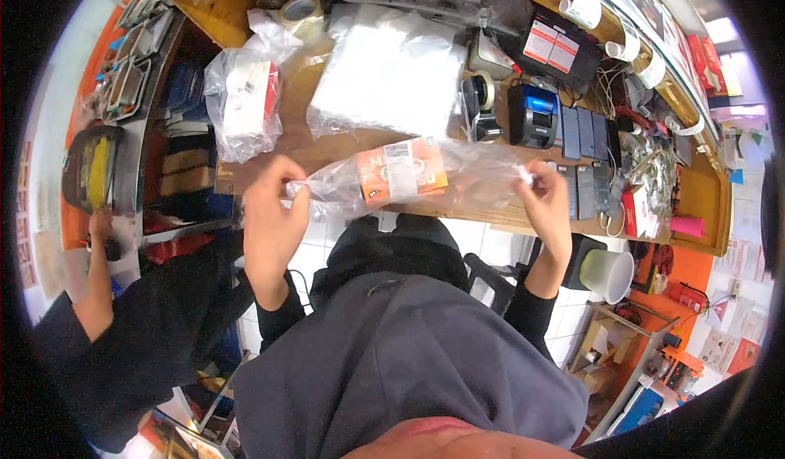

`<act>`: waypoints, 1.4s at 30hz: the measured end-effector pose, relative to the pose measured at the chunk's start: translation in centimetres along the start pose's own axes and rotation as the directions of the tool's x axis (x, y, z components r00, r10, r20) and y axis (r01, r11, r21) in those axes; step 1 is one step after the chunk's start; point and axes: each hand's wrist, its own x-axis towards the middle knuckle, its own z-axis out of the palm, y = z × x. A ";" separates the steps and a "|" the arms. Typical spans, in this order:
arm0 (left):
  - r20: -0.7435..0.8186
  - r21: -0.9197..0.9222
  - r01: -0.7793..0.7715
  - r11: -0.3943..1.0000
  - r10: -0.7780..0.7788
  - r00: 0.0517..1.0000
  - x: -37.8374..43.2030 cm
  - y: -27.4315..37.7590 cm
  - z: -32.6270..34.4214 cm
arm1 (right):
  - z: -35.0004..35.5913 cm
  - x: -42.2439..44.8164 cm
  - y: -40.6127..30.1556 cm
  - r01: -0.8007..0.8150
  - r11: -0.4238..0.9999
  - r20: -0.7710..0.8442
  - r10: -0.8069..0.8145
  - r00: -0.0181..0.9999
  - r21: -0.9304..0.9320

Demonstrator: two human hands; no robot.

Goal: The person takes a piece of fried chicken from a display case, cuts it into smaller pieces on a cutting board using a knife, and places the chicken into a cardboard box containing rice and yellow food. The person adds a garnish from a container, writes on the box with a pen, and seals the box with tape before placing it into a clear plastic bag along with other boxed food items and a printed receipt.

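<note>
A small orange box (403, 172) with a white label lies inside a clear plastic bag (475, 170), stretched sideways above the table's front edge. My left hand (276, 213) pinches the bunched left end of the bag. At the other side, my right hand (546, 198) grips the gathered right end between thumb and fingers. Beyond the box lies a stack of clear plastic bags (389, 69) on the wooden table (294, 146). Farther left, a red and white box (248, 103) sits wrapped in clear plastic.
A tape roll (302, 12), a tape dispenser (483, 103) and a blue-black label printer (533, 115) stand on the table. Several phones (585, 131) lie to the right. A white bin (607, 275) is below. At the left, another person's hand (101, 223) is beside a dark container.
</note>
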 end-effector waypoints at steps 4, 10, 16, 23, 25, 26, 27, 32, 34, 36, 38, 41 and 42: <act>0.234 -0.826 0.114 0.552 0.152 0.960 0.5 3.6 2.6 | 4.8 -0.3 -3.1 0.139 0.813 0.116 -0.245 0.963 0.565; 0.114 -0.055 -0.451 0.891 0.454 0.883 -2.6 4.6 6.9 | 13.4 -1.3 -5.5 0.194 0.920 0.100 -0.241 0.965 0.340; 0.161 -0.083 -0.389 0.918 0.397 0.903 1.1 -3.8 13.4 | 11.1 -2.9 -4.0 -0.025 0.792 0.250 -0.162 0.955 0.610; 0.211 0.230 -0.342 0.911 0.296 0.931 -1.4 -12.3 22.3 | 0.0 2.2 -1.4 0.350 0.905 0.460 -0.210 0.862 -0.241; 0.265 0.064 -0.247 0.967 0.222 0.938 -1.6 -13.2 23.1 | -0.3 4.4 3.7 0.451 0.757 0.480 -0.209 0.852 -0.472; 0.305 -0.046 -0.234 0.971 0.237 0.922 -1.5 -13.2 23.3 | 0.4 5.1 6.3 0.420 0.664 0.469 -0.116 0.875 -0.619; 0.310 -0.166 -0.238 0.957 0.280 0.909 -1.0 -12.6 23.8 | 1.6 5.8 8.7 0.531 0.665 0.525 -0.238 0.818 -0.526; 0.143 -0.253 -0.458 0.852 0.501 0.853 0.6 -6.7 24.2 | 9.7 5.3 14.2 0.279 0.949 0.701 -0.299 0.647 0.148; 0.299 -0.062 -0.651 0.757 0.636 0.711 1.2 -4.6 23.1 | 11.1 4.5 14.0 0.106 0.948 0.729 -0.300 0.615 0.300; 0.279 0.037 -0.760 0.649 0.723 0.632 1.9 -3.6 21.8 | 11.4 4.0 13.7 -0.059 0.915 0.751 -0.290 0.593 0.400; 0.057 -0.264 -0.530 0.806 0.561 0.826 2.4 -3.5 20.7 | 11.2 3.9 13.7 -0.097 0.925 0.802 -0.262 0.536 0.367; 0.193 -0.244 -0.361 0.900 0.410 0.891 3.2 -3.9 20.9 | 11.7 4.5 14.2 0.433 0.877 0.741 -0.431 0.515 0.209; 0.306 -0.130 -0.426 0.895 0.445 0.842 3.4 -4.0 21.5 | 12.1 4.8 14.2 0.745 0.657 0.659 -0.613 0.436 0.119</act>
